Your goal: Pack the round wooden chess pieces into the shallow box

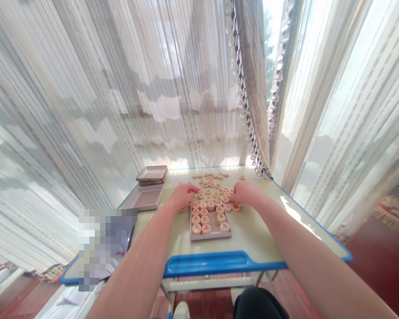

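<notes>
A shallow open box (213,236) on the table holds rows of round wooden xiangqi pieces (205,228) with red or dark characters. Part of its inside shows bare between the left and right columns. Past the box, many loose xiangqi pieces (208,192) lie scattered. My left hand (183,195) is over loose pieces at the box's far left, fingers stretched out towards the right. On the far right side, my right hand (245,193) has its fingers curled together at a piece among the loose ones; its grip is partly hidden.
An empty shallow tray (145,198) lies at the left, with stacked box parts (152,173) behind it. A blurred-out dark object (109,243) rests on the table's left front. The table (252,239) has a blue rim; sheer curtains (186,88) hang behind it.
</notes>
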Available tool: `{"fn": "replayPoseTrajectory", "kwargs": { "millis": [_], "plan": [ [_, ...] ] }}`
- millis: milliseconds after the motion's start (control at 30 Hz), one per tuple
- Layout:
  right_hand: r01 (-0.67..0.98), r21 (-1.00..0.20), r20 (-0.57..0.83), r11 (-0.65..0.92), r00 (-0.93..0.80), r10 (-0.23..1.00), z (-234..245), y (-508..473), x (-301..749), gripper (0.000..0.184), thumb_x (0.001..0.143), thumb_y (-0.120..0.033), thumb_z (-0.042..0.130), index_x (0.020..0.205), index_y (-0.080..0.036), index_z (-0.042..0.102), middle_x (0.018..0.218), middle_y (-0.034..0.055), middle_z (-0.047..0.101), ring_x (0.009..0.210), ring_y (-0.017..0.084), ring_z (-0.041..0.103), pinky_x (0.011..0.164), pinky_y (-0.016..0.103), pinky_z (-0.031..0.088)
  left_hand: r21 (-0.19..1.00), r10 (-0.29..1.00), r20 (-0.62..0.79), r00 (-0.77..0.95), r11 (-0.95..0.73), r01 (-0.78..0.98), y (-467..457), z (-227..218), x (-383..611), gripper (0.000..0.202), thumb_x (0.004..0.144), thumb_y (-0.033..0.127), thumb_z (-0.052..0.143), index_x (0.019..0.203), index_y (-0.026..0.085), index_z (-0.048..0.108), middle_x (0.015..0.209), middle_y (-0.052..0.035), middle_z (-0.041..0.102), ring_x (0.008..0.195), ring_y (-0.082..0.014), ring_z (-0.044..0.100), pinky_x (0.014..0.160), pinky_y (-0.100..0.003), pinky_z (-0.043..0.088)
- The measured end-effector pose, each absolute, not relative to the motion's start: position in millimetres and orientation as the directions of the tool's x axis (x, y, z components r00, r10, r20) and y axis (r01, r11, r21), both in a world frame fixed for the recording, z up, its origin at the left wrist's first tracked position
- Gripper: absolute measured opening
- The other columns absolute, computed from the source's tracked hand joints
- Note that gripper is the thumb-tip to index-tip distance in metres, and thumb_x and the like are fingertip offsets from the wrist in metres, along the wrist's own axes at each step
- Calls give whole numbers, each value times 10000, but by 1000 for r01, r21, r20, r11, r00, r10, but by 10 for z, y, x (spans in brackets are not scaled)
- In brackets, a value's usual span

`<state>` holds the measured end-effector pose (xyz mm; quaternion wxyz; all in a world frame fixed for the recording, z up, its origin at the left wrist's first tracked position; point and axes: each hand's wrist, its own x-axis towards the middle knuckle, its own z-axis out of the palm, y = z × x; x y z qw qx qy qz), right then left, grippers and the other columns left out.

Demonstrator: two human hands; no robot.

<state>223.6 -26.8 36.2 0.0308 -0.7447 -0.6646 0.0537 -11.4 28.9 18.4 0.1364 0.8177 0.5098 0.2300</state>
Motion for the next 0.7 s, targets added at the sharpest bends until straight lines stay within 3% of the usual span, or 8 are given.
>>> {"fn": "replayPoseTrajectory", "kwargs": {
  "millis": [200, 367, 500, 700],
  "plan": [
    [993, -102, 134, -61, 74, 988, 449, -332, 2226, 298, 697, -408, 535, 807, -188, 703, 789, 85, 678, 740, 217, 607, 559, 267, 402, 443, 905, 295, 305, -413, 796, 315, 189, -132, 360, 696, 91, 419, 892, 192, 703, 979, -18, 697, 949, -170, 609, 881, -271, 458],
    [953, -196, 261, 232, -177, 949, 541, -535, 2012, 277, 733, -443, 527, 858, -254, 686, 781, 15, 671, 713, 157, 579, 553, 231, 363, 417, 909, 302, 287, -397, 818, 314, 194, -123, 353, 705, 107, 417, 911, 186, 692, 952, -15, 702, 927, -155, 614, 855, -238, 458],
    [922, -126, 231, 365, -331, 915, 512, -661, 1854, 270, 736, -449, 539, 867, -256, 674, 751, 13, 660, 685, 149, 558, 570, 232, 351, 402, 903, 296, 313, -415, 816, 309, 186, -112, 333, 720, 128, 426, 911, 193, 691, 940, -11, 702, 902, -151, 611, 846, -233, 455],
    [912, -16, 144, 411, -404, 903, 446, -704, 1781, 309, 732, -482, 529, 848, -242, 685, 739, 44, 664, 721, 198, 570, 588, 257, 365, 406, 904, 295, 310, -412, 816, 318, 170, -108, 315, 733, 157, 451, 933, 199, 690, 958, -20, 697, 904, -164, 608, 849, -246, 452]
  ]
}}
